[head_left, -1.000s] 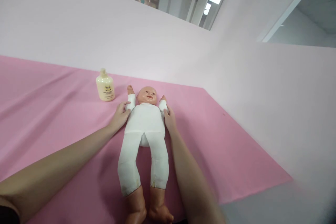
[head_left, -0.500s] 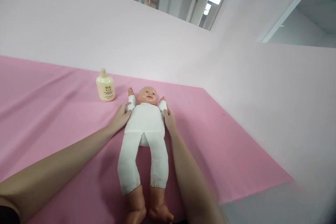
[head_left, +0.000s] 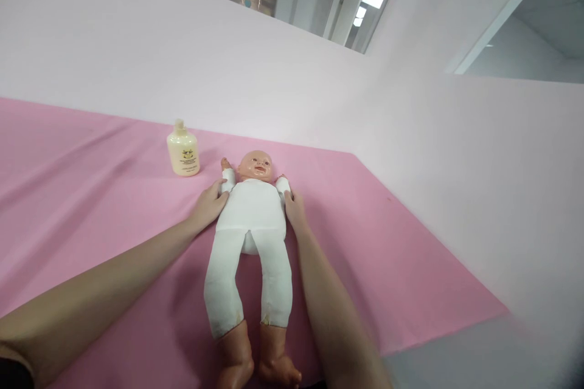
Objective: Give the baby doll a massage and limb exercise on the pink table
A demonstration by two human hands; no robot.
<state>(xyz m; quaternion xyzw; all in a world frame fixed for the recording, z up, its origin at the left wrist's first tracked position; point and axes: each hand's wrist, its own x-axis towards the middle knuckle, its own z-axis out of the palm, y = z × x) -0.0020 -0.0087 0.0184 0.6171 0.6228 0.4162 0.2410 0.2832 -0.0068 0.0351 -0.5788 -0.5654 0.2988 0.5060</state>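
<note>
Left hand [head_left: 210, 202], right hand [head_left: 295, 208] holding doll [head_left: 252, 209] | supine, head [head_left: 256, 164] far, feet [head_left: 279, 366] near

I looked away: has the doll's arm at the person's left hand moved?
Yes: against the bottle, the doll's arm at the left hand sits slightly lower in view.

Both forearms [head_left: 229, 179] of the doll [head_left: 252, 206] now reach less far up beside its head [head_left: 257, 164]

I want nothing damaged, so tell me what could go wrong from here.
With the left hand and right hand on its raised arms, the white-bodied, glossy-headed doll could be strained by a hard pull. The upright, pale-yellow, round-shouldered bottle near the left hand might tip if that hand swings outward.
</note>
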